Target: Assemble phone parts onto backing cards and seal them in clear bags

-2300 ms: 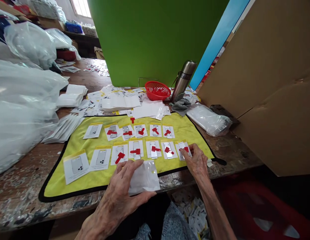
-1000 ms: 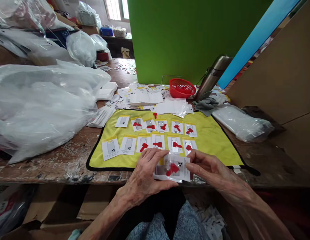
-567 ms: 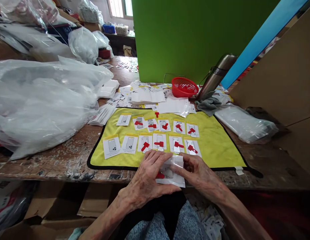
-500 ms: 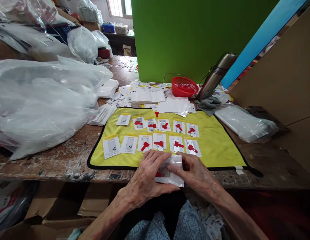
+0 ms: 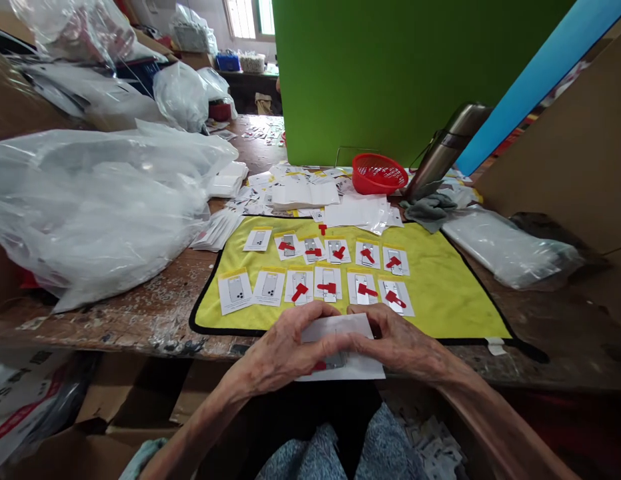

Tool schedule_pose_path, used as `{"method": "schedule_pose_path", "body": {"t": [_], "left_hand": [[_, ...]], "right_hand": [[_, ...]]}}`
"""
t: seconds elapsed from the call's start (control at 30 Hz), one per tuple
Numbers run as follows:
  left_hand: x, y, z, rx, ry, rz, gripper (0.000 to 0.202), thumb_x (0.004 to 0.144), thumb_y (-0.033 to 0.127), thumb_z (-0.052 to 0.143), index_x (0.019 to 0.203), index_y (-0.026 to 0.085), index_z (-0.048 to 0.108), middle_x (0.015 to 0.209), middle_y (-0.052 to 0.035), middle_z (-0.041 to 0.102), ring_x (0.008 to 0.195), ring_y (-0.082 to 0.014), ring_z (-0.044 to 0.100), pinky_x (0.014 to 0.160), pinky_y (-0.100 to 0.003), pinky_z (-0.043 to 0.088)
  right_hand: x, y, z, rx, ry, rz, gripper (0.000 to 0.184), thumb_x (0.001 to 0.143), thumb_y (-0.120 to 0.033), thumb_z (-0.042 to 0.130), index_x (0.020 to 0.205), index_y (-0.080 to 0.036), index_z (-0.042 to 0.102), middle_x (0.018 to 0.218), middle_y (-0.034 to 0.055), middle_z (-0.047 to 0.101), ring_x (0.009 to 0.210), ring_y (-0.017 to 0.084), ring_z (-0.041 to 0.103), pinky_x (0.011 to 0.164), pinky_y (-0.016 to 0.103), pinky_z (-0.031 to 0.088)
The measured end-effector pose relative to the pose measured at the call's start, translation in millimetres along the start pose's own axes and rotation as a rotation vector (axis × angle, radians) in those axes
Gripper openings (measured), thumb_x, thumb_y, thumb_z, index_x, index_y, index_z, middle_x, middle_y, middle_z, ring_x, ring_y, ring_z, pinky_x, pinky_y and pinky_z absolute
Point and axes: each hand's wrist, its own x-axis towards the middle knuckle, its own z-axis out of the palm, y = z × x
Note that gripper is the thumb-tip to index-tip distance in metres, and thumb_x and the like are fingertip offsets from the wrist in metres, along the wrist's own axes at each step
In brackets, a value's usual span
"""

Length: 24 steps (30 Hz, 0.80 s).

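Between my two hands, just in front of the table edge, is a white card packet (image 5: pixel 360 367) with a grey and red item partly showing in it. My left hand (image 5: pixel 295 340) grips its left side, thumb across the front. On the right side my right hand (image 5: pixel 400 337) holds it too, its thumb meeting the left one. Beyond them lies a yellow cloth (image 5: pixel 450 293) with two rows of small printed cards (image 5: pixel 269 287). Most cards carry a clear-grey piece and a red tab (image 5: pixel 367 290); a few at the left bear only a printed phone picture.
A large clear plastic bag (image 5: pixel 90 207) fills the left side. Behind the cloth are white paper stacks (image 5: pixel 305 194), a red basket (image 5: pixel 379 173), a steel flask (image 5: pixel 447 150) and a grey rag (image 5: pixel 425 211). A plastic-wrapped bundle (image 5: pixel 510 247) lies right; a green panel (image 5: pixel 415 80) stands behind.
Both thumbs have come together across the packet's front, and the packet now sits flatter and wider between my hands. The whole view has shifted slightly, with the table scene moving right.
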Motion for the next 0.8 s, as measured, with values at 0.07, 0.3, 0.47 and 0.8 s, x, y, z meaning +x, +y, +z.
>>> {"method": "schedule_pose_path", "body": {"t": [0.07, 0.3, 0.47, 0.8], "left_hand": [[1.3, 3.7, -3.3, -0.081, -0.012, -0.05, 0.022, 0.086, 0.038, 0.053, 0.084, 0.017, 0.059, 0.079, -0.0001, 0.061, 0.071, -0.0122, 0.053, 0.063, -0.023, 0.043], [5.0, -0.1, 1.9, -0.382, 0.052, -0.117, 0.03, 0.081, 0.042, 0.059, 0.069, 0.017, 0.049, 0.063, 0.0027, 0.052, 0.058, -0.0085, 0.045, 0.052, -0.02, 0.035], [11.4, -1.5, 10.3, -0.644, 0.181, -0.192, 0.038, 0.074, 0.049, 0.067, 0.071, 0.017, 0.046, 0.062, 0.0034, 0.054, 0.054, -0.0071, 0.047, 0.051, -0.019, 0.037], [15.8, 11.4, 22.9, -0.908, 0.235, -0.225, 0.038, 0.07, 0.043, 0.074, 0.069, 0.015, 0.048, 0.066, 0.0011, 0.06, 0.058, -0.0077, 0.051, 0.055, -0.019, 0.043]], "right_hand": [[1.0, -4.0, 0.1, -0.022, -0.005, -0.003, 0.03, 0.076, -0.046, 0.064, 0.078, -0.016, 0.06, 0.065, -0.0035, 0.051, 0.057, 0.009, 0.043, 0.048, 0.019, 0.033], [3.5, -0.4, -2.3, 0.087, -0.058, -0.006, 0.036, 0.077, -0.052, 0.062, 0.082, -0.016, 0.062, 0.069, -0.0021, 0.053, 0.062, 0.01, 0.045, 0.054, 0.022, 0.035], [-6.8, 1.0, -2.3, 0.183, 0.217, -0.042, 0.041, 0.079, -0.057, 0.058, 0.093, -0.018, 0.063, 0.087, 0.0032, 0.062, 0.084, 0.018, 0.057, 0.072, 0.028, 0.047], [-15.5, 8.1, 8.2, 0.328, 0.327, -0.053, 0.045, 0.072, -0.058, 0.065, 0.095, -0.02, 0.066, 0.083, 0.0033, 0.065, 0.074, 0.018, 0.06, 0.062, 0.027, 0.05]]}}
